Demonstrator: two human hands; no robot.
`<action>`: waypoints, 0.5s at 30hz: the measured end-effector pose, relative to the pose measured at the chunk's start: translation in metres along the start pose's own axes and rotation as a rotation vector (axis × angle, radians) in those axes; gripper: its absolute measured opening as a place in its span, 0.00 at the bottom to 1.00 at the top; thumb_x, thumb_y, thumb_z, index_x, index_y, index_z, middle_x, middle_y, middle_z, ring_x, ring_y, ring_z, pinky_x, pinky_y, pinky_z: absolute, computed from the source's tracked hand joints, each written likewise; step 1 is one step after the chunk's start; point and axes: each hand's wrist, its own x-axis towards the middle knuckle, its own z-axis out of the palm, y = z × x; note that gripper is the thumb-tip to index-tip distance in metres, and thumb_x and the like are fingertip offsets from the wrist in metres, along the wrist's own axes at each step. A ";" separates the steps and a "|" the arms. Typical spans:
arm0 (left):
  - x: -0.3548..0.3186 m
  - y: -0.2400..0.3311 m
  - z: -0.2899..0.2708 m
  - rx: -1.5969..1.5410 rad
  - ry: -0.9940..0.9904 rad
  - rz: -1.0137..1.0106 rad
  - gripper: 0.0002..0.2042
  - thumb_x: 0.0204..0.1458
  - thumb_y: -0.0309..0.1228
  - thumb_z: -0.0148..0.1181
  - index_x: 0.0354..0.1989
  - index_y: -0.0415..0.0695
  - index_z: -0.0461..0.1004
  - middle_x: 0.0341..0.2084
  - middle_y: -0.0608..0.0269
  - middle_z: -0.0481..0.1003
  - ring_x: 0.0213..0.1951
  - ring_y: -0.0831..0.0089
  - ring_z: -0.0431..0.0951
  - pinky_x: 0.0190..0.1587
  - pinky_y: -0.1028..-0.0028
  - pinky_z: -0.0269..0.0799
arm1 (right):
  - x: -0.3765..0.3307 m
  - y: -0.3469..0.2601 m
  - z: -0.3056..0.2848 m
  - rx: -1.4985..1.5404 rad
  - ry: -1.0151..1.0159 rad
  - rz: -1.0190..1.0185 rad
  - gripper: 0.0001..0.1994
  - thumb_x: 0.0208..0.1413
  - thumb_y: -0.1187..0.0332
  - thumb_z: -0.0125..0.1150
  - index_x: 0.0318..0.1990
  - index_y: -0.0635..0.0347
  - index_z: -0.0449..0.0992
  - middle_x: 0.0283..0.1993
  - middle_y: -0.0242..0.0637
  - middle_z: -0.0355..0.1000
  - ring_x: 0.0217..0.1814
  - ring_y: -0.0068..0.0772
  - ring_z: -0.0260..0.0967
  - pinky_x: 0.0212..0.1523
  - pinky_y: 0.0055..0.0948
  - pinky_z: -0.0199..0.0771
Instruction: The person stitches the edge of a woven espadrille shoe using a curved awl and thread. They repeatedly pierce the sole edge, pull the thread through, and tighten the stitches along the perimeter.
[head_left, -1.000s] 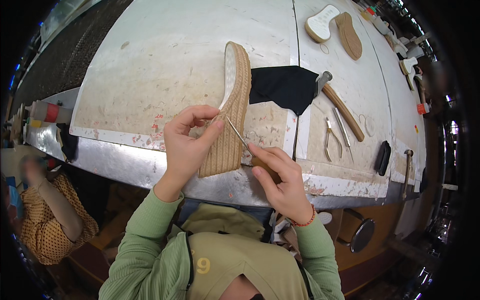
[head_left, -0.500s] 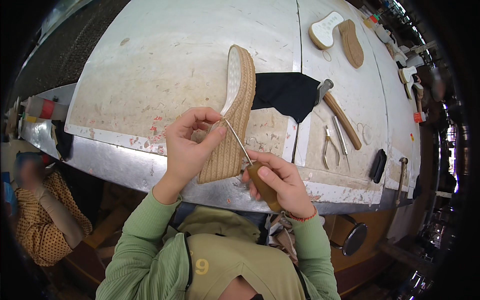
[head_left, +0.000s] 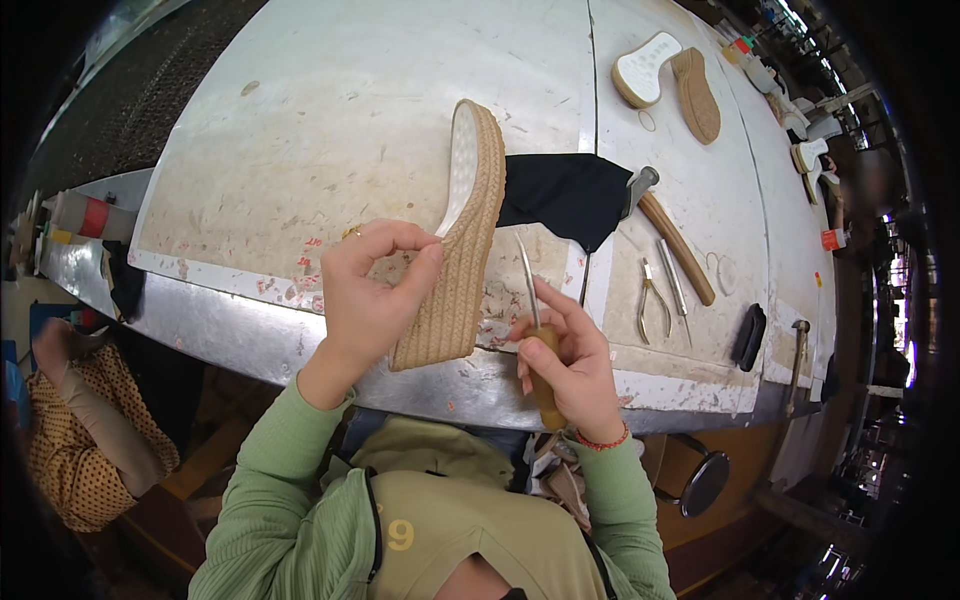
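A woven jute wedge sole (head_left: 462, 240) with a white insole lies on its side on the pale worktable (head_left: 330, 130), its heel end over the metal front edge. My left hand (head_left: 372, 290) pinches the sole's left rim between thumb and fingers. My right hand (head_left: 562, 362) grips an awl (head_left: 535, 330) by its wooden handle, the thin metal point up, just right of the sole and clear of it. A black fabric piece (head_left: 560, 195) lies against the sole's right side.
A hammer (head_left: 672, 228) with a wooden handle, pliers (head_left: 652, 300) and a thin metal tool lie right of the fabric. Two more soles (head_left: 668, 82) rest at the far right. A black block (head_left: 748, 336) sits near the right edge. Another person in a patterned top sits low at the left.
My right hand has drawn the awl out of the sole's side and moved it rightward, turning the point upward. My left hand keeps its hold on the sole.
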 end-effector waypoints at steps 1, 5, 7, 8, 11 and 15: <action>0.004 0.000 -0.001 0.027 -0.006 0.008 0.03 0.48 0.22 0.64 0.30 0.38 0.79 0.29 0.63 0.78 0.34 0.78 0.74 0.42 0.76 0.68 | 0.001 0.002 -0.001 -0.143 -0.007 -0.084 0.24 0.61 0.72 0.59 0.65 0.63 0.64 0.36 0.36 0.71 0.33 0.22 0.66 0.33 0.19 0.68; 0.017 0.003 -0.004 0.133 -0.039 0.036 0.03 0.45 0.25 0.63 0.26 0.38 0.80 0.23 0.60 0.79 0.28 0.71 0.78 0.35 0.74 0.70 | 0.005 0.002 -0.002 -0.495 -0.081 -0.234 0.21 0.61 0.75 0.57 0.62 0.64 0.69 0.38 0.34 0.71 0.32 0.20 0.67 0.35 0.19 0.69; 0.020 0.005 -0.006 0.124 -0.073 -0.010 0.04 0.45 0.26 0.63 0.26 0.38 0.80 0.23 0.60 0.80 0.27 0.73 0.77 0.35 0.74 0.70 | 0.007 0.002 -0.001 -0.507 -0.100 -0.215 0.20 0.62 0.76 0.55 0.62 0.64 0.69 0.39 0.34 0.72 0.32 0.19 0.68 0.35 0.20 0.70; 0.021 0.005 -0.007 0.119 -0.089 -0.032 0.05 0.46 0.26 0.63 0.26 0.37 0.80 0.23 0.60 0.80 0.27 0.74 0.77 0.35 0.75 0.70 | 0.009 0.007 0.001 -0.487 -0.087 -0.207 0.20 0.62 0.76 0.54 0.62 0.64 0.69 0.39 0.34 0.72 0.32 0.19 0.68 0.34 0.19 0.70; 0.020 0.001 -0.009 0.019 -0.138 -0.200 0.06 0.46 0.27 0.64 0.29 0.37 0.81 0.24 0.61 0.80 0.27 0.77 0.77 0.35 0.76 0.70 | 0.012 0.008 0.004 -0.498 -0.087 -0.224 0.19 0.63 0.76 0.53 0.62 0.64 0.69 0.38 0.34 0.72 0.32 0.18 0.68 0.34 0.19 0.69; 0.014 0.001 -0.011 -0.086 -0.135 -0.284 0.08 0.46 0.28 0.66 0.32 0.37 0.82 0.26 0.62 0.81 0.29 0.79 0.77 0.36 0.77 0.70 | 0.013 0.007 0.007 -0.527 -0.073 -0.226 0.19 0.63 0.76 0.53 0.61 0.65 0.70 0.36 0.34 0.73 0.30 0.19 0.68 0.34 0.19 0.69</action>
